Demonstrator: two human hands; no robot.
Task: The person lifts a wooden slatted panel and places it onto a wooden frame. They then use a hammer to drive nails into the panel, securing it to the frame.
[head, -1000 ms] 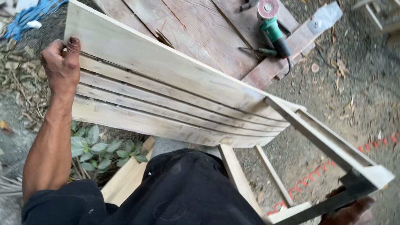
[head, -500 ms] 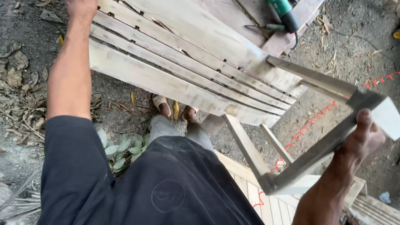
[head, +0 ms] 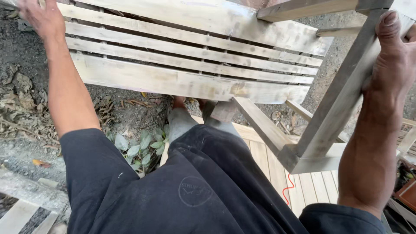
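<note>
I hold a pale wooden slatted bench (head: 190,82) up in front of my body, its seat slats running across the top of the view. My left hand (head: 41,17) grips the far left end of the slatted part. My right hand (head: 392,56) is wrapped around a grey wooden leg rail (head: 333,112) of the side frame at the right. My dark shirt fills the bottom of the view, and my foot shows below the slats.
Bare dirt with dry leaves lies at the left, with a small green plant (head: 138,149) by my foot. A pale slatted wooden panel (head: 268,160) lies on the ground under the frame, with a red cord (head: 288,190) across it. More wooden slats (head: 21,212) sit at the bottom left.
The bench has come closer and higher in view, and the workbench with the green grinder has gone out of sight. My right hand now shows high on the side frame.
</note>
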